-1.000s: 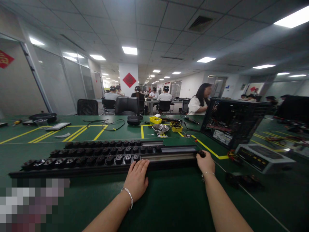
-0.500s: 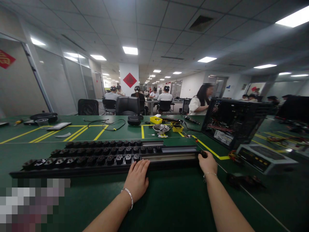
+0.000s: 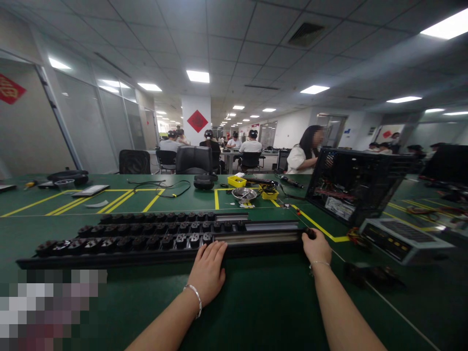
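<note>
Three long black power track rails [image 3: 272, 238] lie side by side, carrying rows of black socket modules [image 3: 124, 243] on their left and middle lengths. My left hand [image 3: 207, 274] lies with its fingers stretched over the nearest rail, beside the last module in that row. At the right end of the same rail, my right hand [image 3: 317, 246] is closed round a small black socket module [image 3: 310, 234], largely covered by the fingers. A bare pale channel shows between the two hands.
A computer case [image 3: 356, 185] stands open at the right, with a power supply [image 3: 405, 239] in front of it. Behind the rails are a metal bowl [image 3: 244, 195], yellow trays [image 3: 237, 181] and a black cable [image 3: 164, 187]. A person [image 3: 305, 151] sits beyond the case.
My right hand has shifted very slightly to the right, still holding the module. My left hand stays in place on the rail.
</note>
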Motion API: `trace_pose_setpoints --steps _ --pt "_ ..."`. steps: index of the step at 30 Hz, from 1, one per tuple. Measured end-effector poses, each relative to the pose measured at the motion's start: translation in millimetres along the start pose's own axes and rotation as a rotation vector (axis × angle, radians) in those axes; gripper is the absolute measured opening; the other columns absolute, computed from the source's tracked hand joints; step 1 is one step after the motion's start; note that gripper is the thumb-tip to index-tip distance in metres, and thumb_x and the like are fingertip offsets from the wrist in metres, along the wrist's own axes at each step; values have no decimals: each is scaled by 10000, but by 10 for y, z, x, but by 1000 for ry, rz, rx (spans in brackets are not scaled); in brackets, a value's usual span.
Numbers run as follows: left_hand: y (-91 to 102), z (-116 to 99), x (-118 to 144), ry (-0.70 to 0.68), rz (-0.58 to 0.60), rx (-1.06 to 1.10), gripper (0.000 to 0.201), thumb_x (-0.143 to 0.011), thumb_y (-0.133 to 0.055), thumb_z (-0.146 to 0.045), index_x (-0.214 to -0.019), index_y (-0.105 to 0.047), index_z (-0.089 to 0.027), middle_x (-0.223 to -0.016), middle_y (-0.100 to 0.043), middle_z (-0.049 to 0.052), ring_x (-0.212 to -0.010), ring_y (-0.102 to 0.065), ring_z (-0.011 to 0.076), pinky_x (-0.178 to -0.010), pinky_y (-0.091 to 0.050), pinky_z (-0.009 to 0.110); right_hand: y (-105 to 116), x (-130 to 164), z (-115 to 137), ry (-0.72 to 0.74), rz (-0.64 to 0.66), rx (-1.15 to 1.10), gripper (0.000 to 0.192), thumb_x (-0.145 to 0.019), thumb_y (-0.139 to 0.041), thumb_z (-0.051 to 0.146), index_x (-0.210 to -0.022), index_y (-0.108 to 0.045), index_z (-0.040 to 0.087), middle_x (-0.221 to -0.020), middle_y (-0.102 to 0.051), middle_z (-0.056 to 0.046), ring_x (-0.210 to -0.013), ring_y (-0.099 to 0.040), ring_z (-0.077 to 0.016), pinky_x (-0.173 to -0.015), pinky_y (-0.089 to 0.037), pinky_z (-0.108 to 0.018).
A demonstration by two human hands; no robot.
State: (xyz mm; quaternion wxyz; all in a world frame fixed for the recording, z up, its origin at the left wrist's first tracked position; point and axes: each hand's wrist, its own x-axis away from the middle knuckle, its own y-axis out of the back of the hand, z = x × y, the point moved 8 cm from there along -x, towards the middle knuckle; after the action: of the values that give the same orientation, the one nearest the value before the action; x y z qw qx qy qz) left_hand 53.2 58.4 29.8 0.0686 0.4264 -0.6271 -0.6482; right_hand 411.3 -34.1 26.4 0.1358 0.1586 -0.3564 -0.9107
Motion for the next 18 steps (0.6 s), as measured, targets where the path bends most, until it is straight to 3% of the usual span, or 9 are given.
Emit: trace_pose_setpoints --steps 18 --pt "-2 4 7 1 -2 13 590 -739 -469 -183 -1318 -366 -226 -1331 -473 36 -1246 -369 195 -1090 -199 409 68 -37 -60 -25 -49 4 475 -757 -451 410 -1170 -547 194 -1058 -615 -124 -951 -564 -284 -849 -436 -412"
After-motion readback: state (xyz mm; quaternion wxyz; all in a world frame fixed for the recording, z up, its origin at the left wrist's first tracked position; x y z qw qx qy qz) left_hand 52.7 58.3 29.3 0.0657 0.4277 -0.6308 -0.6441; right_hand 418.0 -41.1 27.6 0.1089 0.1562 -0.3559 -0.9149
